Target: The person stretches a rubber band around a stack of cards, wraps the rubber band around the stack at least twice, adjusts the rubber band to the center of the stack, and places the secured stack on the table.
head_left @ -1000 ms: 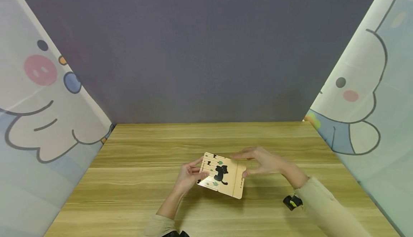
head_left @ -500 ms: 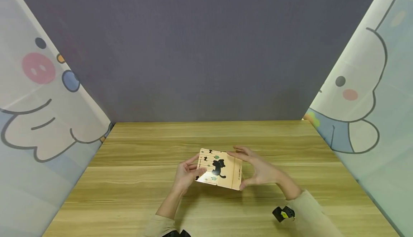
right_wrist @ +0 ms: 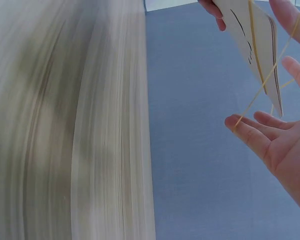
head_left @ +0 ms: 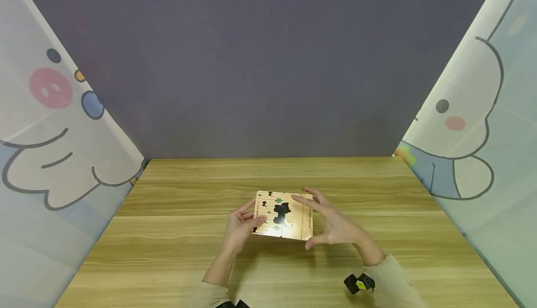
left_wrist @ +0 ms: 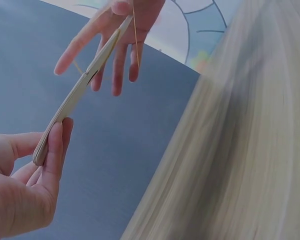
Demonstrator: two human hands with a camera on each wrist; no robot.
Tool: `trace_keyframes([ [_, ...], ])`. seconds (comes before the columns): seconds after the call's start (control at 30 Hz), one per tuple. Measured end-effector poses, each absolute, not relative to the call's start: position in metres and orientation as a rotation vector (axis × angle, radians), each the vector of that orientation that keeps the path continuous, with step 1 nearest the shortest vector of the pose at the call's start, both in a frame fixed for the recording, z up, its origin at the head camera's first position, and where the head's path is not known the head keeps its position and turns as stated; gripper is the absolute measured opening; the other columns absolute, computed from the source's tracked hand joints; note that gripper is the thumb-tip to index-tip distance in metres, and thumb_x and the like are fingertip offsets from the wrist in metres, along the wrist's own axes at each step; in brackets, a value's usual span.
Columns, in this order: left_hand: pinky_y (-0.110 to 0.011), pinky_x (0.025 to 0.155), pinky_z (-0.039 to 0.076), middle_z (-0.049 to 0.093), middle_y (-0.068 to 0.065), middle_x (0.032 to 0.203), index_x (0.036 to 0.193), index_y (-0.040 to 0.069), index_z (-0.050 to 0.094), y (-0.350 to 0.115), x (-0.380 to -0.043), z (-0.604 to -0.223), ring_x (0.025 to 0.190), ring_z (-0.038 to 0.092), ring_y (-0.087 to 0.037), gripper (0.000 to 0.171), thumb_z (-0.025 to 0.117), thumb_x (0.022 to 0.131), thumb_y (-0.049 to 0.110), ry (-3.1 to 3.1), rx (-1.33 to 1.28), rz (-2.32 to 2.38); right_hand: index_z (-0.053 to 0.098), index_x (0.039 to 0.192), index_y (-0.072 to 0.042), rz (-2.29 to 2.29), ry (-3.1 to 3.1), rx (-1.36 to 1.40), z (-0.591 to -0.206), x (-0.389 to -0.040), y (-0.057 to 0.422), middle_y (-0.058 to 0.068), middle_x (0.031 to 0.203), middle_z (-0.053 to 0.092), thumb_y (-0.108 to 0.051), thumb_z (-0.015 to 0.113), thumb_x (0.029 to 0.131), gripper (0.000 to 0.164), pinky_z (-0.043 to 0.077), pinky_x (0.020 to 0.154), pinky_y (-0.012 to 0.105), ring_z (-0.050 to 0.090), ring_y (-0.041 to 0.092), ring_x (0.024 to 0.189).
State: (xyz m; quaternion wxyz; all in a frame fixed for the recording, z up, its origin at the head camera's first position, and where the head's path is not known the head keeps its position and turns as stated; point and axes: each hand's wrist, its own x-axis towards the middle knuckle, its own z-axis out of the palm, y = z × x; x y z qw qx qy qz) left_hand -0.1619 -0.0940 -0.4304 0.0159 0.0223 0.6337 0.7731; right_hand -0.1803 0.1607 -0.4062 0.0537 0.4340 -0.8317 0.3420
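Observation:
A thin, layered booklet with rounded corners, a black cat and small green shapes on its pale cover is held above the table. My left hand pinches its left end, thumb on the cover and fingers behind. Around the right end runs a thin yellow rubber band, with one stretch pulled away from the booklet. In the right wrist view, my right hand has its fingers and thumb spread inside the stretched band, which crosses near the fingertips. Some of that hand lies outside the right wrist view.
The wood-grain table spreads under both hands. A dark grey panel rises at its back, and printed cartoon sheets flank the sides. A small black device sits by the right sleeve.
My right hand has shifted left and its fingers now spread around the booklet's right end. The booklet has moved slightly up and left, turning more level. My left hand keeps its hold.

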Motion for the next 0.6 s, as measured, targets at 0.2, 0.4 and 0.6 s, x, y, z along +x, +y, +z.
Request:
trace_keyframes([
  [0.2, -0.03, 0.07, 0.051, 0.061, -0.028, 0.093, 0.127, -0.006, 0.042, -0.092, -0.1608, -0.4279, 0.073, 0.065, -0.021, 0.06, 0.062, 0.071, -0.014, 1.959, 0.014, 2.455, 0.027, 0.14, -0.021, 1.079, -2.543, 1.272, -0.4063, -0.1775, 0.1574, 0.013, 0.143, 0.013, -0.056, 0.072, 0.056, 0.102, 0.029, 0.084, 0.066, 0.021, 0.036, 0.126],
  [0.4, -0.028, 0.07, 0.051, 0.063, -0.024, 0.089, 0.126, -0.003, 0.044, -0.0901, -0.1582, -0.4271, 0.072, 0.064, -0.018, 0.059, 0.064, 0.071, -0.013, 1.944, -0.04, 2.506, 0.03, 0.139, -0.024, 1.101, -2.562, 1.229, -0.4084, -0.1756, 0.1557, 0.014, 0.141, 0.018, -0.049, 0.076, 0.058, 0.097, 0.032, 0.081, 0.066, 0.024, 0.039, 0.123],
  [0.6, -0.024, 0.069, 0.05, 0.065, -0.019, 0.082, 0.128, -0.002, 0.043, -0.0893, -0.1556, -0.4266, 0.068, 0.064, -0.015, 0.06, 0.064, 0.073, -0.012, 1.924, -0.082, 2.539, 0.032, 0.138, -0.026, 1.143, -2.568, 1.159, -0.4113, -0.1737, 0.1543, 0.012, 0.141, 0.027, -0.044, 0.076, 0.062, 0.09, 0.023, 0.081, 0.071, 0.017, 0.044, 0.125],
])
